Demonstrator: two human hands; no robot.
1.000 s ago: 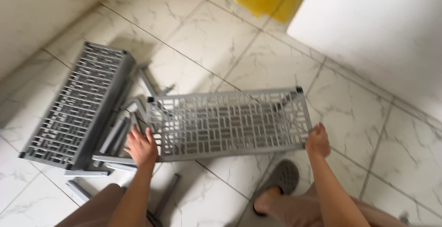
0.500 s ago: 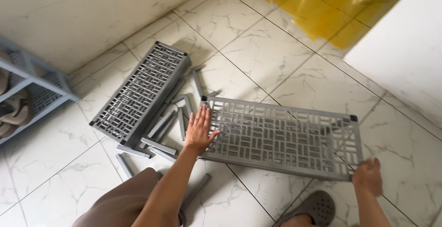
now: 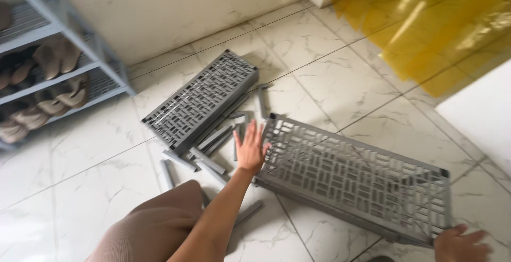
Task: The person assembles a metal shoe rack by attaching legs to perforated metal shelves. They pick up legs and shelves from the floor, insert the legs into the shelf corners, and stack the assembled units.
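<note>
Shelf panel [image 3: 356,182] now lower, flatter

1. Shelf panel [image 3: 356,179], 4 o'clock: grey matt plastic, perforated lattice.
2. Second panel [image 3: 202,100], 11 o'clock: same matt plastic.
3. Floor [image 3: 319,65]: glossy veined marble-look tile.
4. Sheet [image 3: 426,33], 1 o'clock: translucent yellow plastic, shiny.

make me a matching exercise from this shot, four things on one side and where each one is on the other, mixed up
Things:
1. left hand
2. right hand
3. stack of grey shelf panels
4. yellow plastic sheet

Places:
A. spread over the floor, upper right
B. on the near right corner of the tilted shelf panel
C. flat on the tiles near the wall
D. on the left end of the tilted shelf panel

Pairs: 1-D, 2-B, 3-C, 4-A
</note>
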